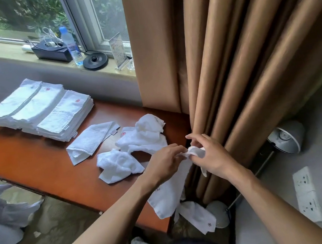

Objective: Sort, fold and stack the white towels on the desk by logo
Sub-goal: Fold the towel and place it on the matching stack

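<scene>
On the left of the reddish-brown wooden desk [34, 160], three stacks of folded white towels [41, 114] stand side by side, touching. Two of the top towels carry a small red logo [77, 101], too small to read. Behind them on the window sill stands a clear plastic bottle with a blue cap [70, 45]; its label is illegible. Further right on the desk lie a loosely folded white towel [91, 141], a crumpled white towel [118, 165], and a heap of crumpled white towels [144, 139] showing a red flower-shaped logo [123, 134]. At the desk's right end, the left hand [166, 161] and the right hand [210, 156] pinch the bunched top edge of a hanging white towel [168, 197], fingers curled round it. Below it is a white towel with a dark logo [199, 215]. Tan pleated curtains [228, 46] hang on the right.
</scene>
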Demonstrator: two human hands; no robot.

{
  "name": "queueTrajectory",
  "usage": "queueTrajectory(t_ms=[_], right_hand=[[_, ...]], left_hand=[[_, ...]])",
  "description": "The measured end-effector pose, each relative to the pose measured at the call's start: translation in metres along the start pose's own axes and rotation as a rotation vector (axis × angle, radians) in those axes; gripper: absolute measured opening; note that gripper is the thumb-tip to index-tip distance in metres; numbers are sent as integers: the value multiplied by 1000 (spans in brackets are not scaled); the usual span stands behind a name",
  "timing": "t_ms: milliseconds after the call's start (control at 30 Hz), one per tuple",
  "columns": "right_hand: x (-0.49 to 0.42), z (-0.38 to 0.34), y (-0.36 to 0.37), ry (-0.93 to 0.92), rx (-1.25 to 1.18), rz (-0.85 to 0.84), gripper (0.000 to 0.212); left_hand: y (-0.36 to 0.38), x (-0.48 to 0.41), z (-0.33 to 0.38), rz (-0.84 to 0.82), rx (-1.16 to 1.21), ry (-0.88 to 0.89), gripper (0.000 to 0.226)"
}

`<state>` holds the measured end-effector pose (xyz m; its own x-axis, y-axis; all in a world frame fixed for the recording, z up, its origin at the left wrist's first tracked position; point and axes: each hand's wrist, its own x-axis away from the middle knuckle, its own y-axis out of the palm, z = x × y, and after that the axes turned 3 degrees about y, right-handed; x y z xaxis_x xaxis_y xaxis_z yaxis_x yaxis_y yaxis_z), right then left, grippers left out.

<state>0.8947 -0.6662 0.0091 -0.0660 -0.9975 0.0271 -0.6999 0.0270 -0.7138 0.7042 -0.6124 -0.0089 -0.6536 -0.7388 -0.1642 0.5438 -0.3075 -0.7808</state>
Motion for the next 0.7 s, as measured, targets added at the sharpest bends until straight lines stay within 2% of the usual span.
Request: queueTrajectory(t_ms=[100, 300, 433, 533, 700], right_hand=[[-8, -1, 11, -52, 20, -50, 20], [-14, 2, 21, -49, -25, -12, 23], [-13, 10, 19, 15, -5, -18, 24], [-11, 8, 26, 53, -15, -63, 18], [-15, -11, 49, 9, -89, -150, 21]], left_hand=[[-8, 9, -6, 29, 18, -42, 9], [-21, 37, -37, -48, -103, -243, 15], [-29, 48, -53, 34, -141, -330, 17], [-33, 43, -46, 82, -196, -238, 19], [-36, 22, -20, 70, -222, -108, 13]])
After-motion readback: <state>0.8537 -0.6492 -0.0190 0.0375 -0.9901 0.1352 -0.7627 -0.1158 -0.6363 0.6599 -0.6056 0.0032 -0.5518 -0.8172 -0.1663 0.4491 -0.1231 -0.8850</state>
